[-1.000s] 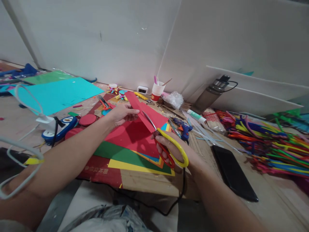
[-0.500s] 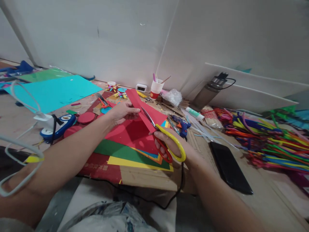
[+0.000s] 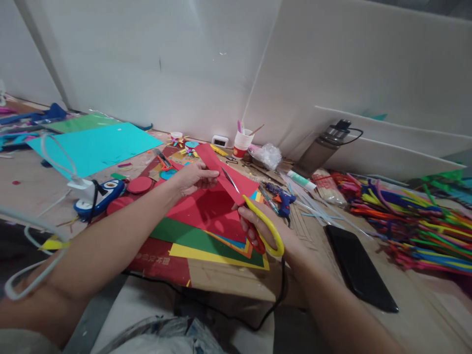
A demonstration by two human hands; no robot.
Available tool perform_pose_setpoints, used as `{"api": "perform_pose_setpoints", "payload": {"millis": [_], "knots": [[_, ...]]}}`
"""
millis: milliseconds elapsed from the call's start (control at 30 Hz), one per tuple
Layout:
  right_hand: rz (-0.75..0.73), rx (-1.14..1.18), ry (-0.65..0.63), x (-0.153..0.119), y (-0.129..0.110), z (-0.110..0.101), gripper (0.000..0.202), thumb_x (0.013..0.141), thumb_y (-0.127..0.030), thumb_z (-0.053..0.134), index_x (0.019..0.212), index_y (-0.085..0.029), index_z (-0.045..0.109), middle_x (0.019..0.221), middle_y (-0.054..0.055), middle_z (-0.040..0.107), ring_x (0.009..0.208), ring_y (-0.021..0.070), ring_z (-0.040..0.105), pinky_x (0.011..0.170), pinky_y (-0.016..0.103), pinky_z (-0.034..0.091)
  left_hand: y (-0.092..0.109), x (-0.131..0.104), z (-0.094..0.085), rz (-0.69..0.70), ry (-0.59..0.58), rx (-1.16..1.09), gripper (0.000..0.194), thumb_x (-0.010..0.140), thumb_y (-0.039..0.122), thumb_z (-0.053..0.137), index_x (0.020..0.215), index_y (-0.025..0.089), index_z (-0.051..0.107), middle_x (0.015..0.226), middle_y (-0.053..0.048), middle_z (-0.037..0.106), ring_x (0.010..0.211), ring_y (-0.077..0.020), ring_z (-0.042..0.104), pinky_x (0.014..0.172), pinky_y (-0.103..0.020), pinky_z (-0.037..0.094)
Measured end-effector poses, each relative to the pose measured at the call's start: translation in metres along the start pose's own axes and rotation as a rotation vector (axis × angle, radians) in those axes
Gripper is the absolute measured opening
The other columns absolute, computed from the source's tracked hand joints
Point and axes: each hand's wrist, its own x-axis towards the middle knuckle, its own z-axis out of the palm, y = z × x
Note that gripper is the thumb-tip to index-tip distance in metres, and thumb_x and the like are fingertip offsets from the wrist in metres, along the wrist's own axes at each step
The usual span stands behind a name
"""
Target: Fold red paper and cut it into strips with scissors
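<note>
Shifted since the earlier frame: camera view, slightly; hands and scissors keep nearly the same arrangement. Left hand (image 3: 193, 181): thumb and fingers closed in a pinch on the red paper strip (image 3: 210, 157). Right hand (image 3: 264, 229): fingers curled through the scissors (image 3: 262, 212) – blade gap unclear. Strip: rightward of the left fingers, long axis slanting far-left to near-right; left hand nearer its middle, right its near end. Printed cardboard (image 3: 165, 268): pale characters, illegible. Glue stick (image 3: 301, 180), paper cups (image 3: 241, 143) – labels unreadable.
</note>
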Motion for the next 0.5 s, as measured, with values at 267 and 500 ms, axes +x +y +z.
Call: {"api": "perform_pose_setpoints", "payload": {"millis": [267, 500], "knots": [[0.023, -0.027, -0.073, 0.0028, 0.0088, -0.0003, 0.043, 0.081, -0.065, 0.051, 0.083, -0.022, 0.048, 0.053, -0.007, 0.05, 0.036, 0.008, 0.045, 0.034, 0.019, 0.036, 0.0028, -0.0027, -0.0007, 0.009, -0.018, 0.001, 0.021, 0.06, 0.016, 0.082, 0.073, 0.011, 0.067, 0.062, -0.003, 0.064, 0.053, -0.0098, 0.059, 0.058, -0.024, 0.052], [0.006, -0.075, -0.101, 0.0017, 0.0082, -0.0019, 0.044, 0.083, -0.066, 0.048, 0.081, -0.022, 0.048, 0.049, -0.007, 0.049, 0.036, 0.0092, 0.045, 0.035, 0.02, 0.037, 0.0055, -0.0091, 0.0069, -0.022, 0.026, -0.027, 0.018, 0.063, 0.01, 0.079, 0.064, 0.011, 0.061, 0.056, -0.001, 0.06, 0.051, -0.01, 0.059, 0.06, -0.026, 0.054]]}}
